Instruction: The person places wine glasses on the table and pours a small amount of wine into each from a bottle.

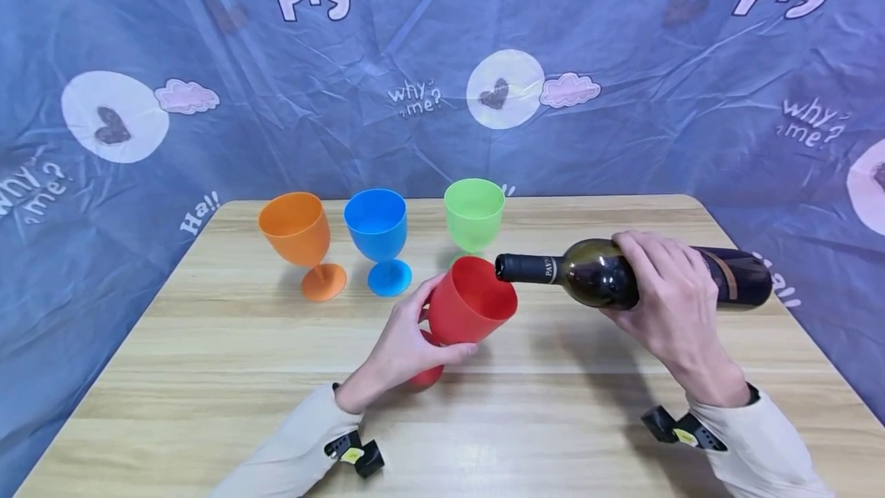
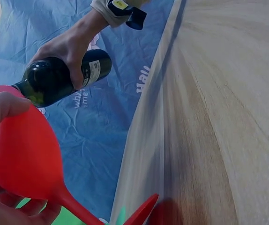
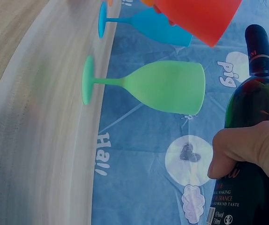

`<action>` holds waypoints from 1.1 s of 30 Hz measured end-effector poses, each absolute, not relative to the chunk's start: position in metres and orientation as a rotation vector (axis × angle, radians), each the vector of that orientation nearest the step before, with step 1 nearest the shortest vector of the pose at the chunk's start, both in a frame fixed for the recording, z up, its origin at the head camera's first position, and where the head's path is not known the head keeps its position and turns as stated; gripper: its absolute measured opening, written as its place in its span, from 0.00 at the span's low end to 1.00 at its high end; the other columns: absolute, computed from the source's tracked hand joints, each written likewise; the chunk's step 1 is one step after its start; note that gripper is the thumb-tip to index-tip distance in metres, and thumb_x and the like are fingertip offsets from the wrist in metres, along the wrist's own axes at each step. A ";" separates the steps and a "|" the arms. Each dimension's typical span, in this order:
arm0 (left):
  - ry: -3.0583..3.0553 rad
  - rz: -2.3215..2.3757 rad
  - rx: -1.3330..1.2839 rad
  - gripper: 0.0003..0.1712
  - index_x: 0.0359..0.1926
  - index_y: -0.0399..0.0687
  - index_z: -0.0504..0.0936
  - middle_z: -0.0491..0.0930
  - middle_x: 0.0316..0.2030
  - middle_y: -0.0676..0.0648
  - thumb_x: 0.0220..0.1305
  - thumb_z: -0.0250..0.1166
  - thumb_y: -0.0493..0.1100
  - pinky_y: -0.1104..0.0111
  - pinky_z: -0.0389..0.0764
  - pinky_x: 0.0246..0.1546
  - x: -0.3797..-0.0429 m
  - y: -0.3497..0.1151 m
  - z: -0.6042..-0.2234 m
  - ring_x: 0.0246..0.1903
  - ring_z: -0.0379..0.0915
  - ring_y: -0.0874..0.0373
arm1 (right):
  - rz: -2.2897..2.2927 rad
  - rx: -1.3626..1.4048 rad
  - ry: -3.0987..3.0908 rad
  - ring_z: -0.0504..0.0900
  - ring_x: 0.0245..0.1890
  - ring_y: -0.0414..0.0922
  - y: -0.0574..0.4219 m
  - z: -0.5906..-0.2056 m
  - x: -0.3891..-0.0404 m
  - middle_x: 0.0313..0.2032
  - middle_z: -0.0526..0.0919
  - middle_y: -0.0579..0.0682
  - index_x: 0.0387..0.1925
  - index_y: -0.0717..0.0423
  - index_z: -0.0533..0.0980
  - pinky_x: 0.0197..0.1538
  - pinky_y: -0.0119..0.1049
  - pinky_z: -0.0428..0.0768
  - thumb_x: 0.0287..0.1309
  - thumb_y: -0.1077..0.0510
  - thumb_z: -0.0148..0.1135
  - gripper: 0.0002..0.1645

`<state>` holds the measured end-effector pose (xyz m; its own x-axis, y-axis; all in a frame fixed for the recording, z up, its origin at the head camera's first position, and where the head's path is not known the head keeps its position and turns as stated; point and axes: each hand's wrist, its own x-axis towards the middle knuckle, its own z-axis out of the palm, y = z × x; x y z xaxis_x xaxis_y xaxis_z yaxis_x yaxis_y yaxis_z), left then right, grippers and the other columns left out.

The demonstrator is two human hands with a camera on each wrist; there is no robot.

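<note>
My left hand (image 1: 408, 336) holds a red goblet (image 1: 465, 307) by its bowl, thumb on the near side, the cup tilted to the right. In the left wrist view its stem and foot show below the fingers. My right hand (image 1: 667, 294) grips a dark wine bottle (image 1: 600, 273) around its body. The bottle lies nearly level, its mouth at the goblet's rim and pointing left. No liquid shows at the mouth. In the right wrist view the thumb (image 3: 240, 145) presses along the label side of the bottle.
Behind the red goblet stand an orange goblet (image 1: 297, 230), a blue goblet (image 1: 377, 225) and a green goblet (image 1: 474, 215), all upright on the wooden table (image 1: 228, 360). A blue printed cloth (image 1: 415, 21) hangs beyond the table's back edge.
</note>
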<state>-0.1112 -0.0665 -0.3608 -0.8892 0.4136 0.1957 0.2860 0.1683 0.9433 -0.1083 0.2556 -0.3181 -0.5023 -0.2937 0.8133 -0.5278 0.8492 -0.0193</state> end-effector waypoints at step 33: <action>2.303 1.855 0.772 0.50 0.67 0.52 0.64 0.73 0.56 0.52 0.42 0.78 0.40 0.65 0.83 0.42 -0.114 -0.070 -0.360 0.54 0.71 0.53 | 0.256 0.641 -2.070 0.76 0.41 0.67 0.246 -0.307 -0.108 0.43 0.81 0.65 0.49 0.66 0.76 0.46 0.60 0.69 0.32 0.51 0.62 0.37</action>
<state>-0.1145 -0.0698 -0.3603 -0.8690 0.4320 0.2412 0.3278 0.1373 0.9347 -0.1080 0.2460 -0.3073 -0.4378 -0.3421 0.8314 -0.5345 0.8426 0.0652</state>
